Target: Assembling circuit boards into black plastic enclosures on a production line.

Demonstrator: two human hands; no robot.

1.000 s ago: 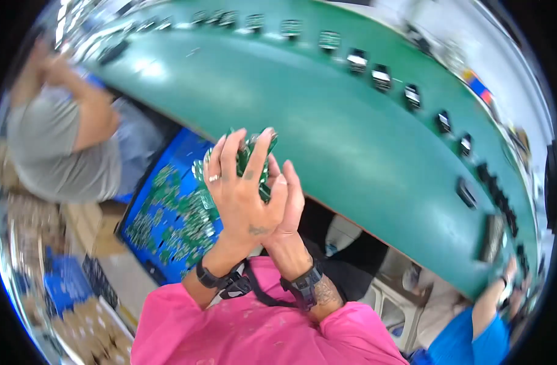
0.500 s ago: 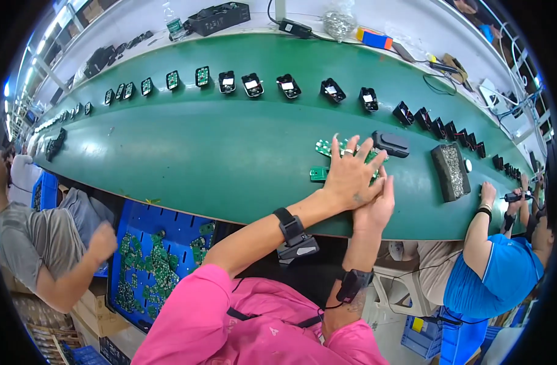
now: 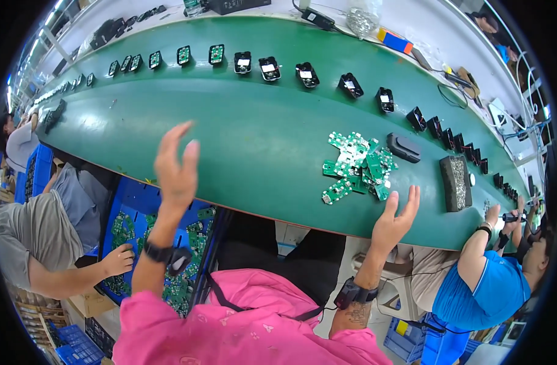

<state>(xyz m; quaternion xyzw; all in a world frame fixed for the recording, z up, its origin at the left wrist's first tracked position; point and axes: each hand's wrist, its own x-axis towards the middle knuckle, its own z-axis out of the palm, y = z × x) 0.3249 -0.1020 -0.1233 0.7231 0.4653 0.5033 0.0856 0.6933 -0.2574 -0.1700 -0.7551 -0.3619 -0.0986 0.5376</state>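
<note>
A loose pile of green circuit boards [image 3: 367, 163] lies on the green table [image 3: 248, 146], several of them overlapping. My left hand [image 3: 177, 167] is raised over the table's front edge, well left of the pile; its fingers are apart and nothing is in it. Just below and right of the boards, my right hand [image 3: 394, 225] is also open and empty, with its fingers pointing up. A closed black plastic case [image 3: 404, 147] sits right behind the pile.
Black housings [image 3: 306, 75] stand in a long curved row across the back. A dark tray of small metal parts [image 3: 455, 184] is at right. More boards fill a blue bin [image 3: 132, 198] below the table. Co-workers sit on both sides; one's hand [image 3: 118, 260] is by the bin.
Both my hands have come off the boards and moved apart, the left one far to the left. The pile now shows in full. The co-worker's hand at left has lowered toward the bin.
</note>
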